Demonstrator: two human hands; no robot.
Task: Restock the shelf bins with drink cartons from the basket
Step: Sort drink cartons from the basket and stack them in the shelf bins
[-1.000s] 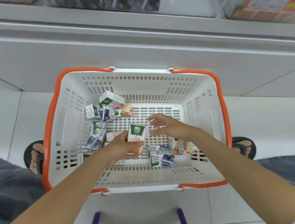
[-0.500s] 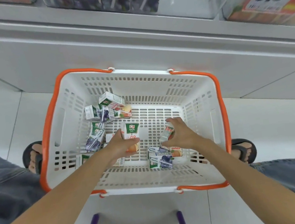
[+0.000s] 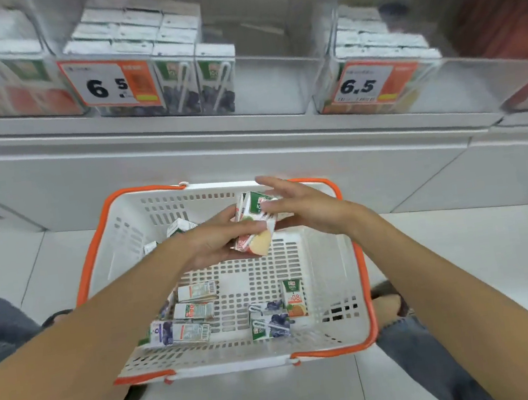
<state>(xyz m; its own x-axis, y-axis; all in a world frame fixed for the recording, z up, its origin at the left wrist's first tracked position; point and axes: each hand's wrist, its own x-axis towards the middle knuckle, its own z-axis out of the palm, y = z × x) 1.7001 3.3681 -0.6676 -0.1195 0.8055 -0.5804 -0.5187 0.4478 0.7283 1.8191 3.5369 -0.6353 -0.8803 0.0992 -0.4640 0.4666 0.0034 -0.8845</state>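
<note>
The white basket with an orange rim (image 3: 91, 271) stands on the floor below the shelf. My left hand (image 3: 210, 244) grips two apple drink cartons (image 3: 257, 224) side by side above the basket's far half. My right hand (image 3: 310, 209) lies against their right side with its fingers straight. Several cartons remain on the basket floor: grape cartons (image 3: 269, 325), an orange carton (image 3: 294, 299) and more lying flat at the left (image 3: 191, 311). Above, a clear shelf bin (image 3: 195, 85) holds grape cartons behind a 6.5 price tag.
A bin at the left (image 3: 10, 94) holds red-fronted cartons, and a bin at the right (image 3: 375, 86) holds more behind a second 6.5 tag. Between the grape and right bins is a stretch with no cartons (image 3: 275, 88). My knees and sandalled feet flank the basket.
My right hand picked a carton off the basket floor. Both hands rose out of the basket and came together with the cartons. My view tilted up, bringing the shelf bins into sight.
</note>
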